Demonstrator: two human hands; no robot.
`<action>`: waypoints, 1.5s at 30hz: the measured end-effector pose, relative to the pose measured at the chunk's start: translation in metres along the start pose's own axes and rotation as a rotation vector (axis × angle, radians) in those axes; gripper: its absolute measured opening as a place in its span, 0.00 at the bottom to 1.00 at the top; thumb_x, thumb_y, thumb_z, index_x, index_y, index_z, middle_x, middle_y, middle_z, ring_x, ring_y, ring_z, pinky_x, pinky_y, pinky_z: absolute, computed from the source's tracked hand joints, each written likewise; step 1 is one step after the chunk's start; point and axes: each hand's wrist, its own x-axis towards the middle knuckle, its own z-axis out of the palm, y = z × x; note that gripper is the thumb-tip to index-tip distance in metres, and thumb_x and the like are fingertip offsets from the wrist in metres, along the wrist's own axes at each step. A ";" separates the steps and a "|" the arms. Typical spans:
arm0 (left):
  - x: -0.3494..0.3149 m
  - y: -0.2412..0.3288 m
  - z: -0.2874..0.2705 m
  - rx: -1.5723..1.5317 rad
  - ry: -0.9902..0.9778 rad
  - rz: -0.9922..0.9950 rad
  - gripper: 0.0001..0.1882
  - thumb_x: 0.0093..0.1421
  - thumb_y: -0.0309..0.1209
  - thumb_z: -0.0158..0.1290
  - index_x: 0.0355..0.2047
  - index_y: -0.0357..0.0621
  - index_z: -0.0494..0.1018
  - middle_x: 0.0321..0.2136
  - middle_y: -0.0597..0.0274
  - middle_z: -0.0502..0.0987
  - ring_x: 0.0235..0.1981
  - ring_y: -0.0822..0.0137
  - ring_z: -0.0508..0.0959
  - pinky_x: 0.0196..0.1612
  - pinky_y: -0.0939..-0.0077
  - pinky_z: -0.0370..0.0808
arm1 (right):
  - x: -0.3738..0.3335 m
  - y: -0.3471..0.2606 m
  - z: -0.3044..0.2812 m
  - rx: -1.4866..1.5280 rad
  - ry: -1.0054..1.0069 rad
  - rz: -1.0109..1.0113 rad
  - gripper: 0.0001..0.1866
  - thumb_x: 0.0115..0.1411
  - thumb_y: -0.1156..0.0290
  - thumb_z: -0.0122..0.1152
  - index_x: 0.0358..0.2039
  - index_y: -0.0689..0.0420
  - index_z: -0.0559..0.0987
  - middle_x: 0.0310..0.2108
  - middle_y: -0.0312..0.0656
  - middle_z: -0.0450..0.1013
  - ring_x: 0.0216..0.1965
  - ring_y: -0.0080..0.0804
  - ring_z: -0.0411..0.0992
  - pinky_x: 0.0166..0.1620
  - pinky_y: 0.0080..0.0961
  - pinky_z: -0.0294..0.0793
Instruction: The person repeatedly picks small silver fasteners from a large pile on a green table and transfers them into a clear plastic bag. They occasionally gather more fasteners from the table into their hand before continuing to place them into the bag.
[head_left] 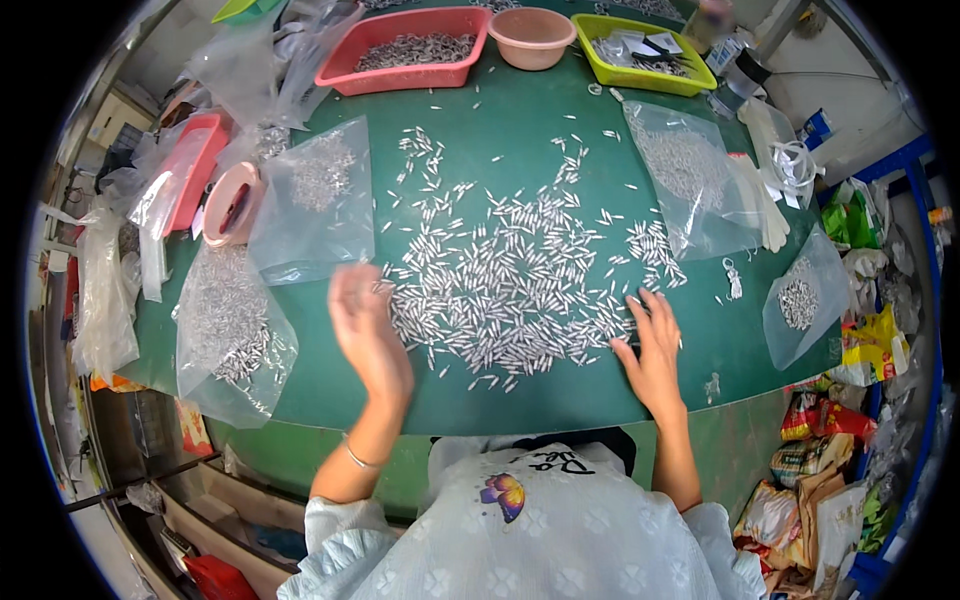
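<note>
A wide heap of small silvery, spindle-shaped metal pieces (pixel 500 285) lies spread over the green table (pixel 560 405). My left hand (pixel 365 325) is at the heap's left edge, its side toward the pieces. Its fingers are slightly blurred but look stretched and loosely curved, with nothing visible in them. At the right edge of the heap, my right hand (pixel 655 350) rests with fingers spread, the fingertips close to or touching the outermost pieces. A smaller cluster of the same pieces lies just beyond those fingertips.
Clear plastic bags (pixel 325 225) of small metal parts lie on the left; another bag (pixel 690 180) lies at right, with a smaller bag (pixel 800 300) near the edge. A red basin (pixel 405 80), a pink bowl (pixel 532 40) and a yellow-green basin (pixel 640 75) stand at the back.
</note>
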 end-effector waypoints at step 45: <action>0.201 -0.011 -0.109 -0.312 0.569 -0.270 0.17 0.64 0.20 0.39 0.52 0.24 0.62 0.51 0.42 0.69 0.51 0.50 0.72 0.54 0.57 0.76 | 0.021 -0.048 0.036 0.220 0.044 -0.292 0.14 0.53 0.78 0.61 0.42 0.57 0.79 0.48 0.43 0.70 0.52 0.45 0.65 0.53 0.39 0.61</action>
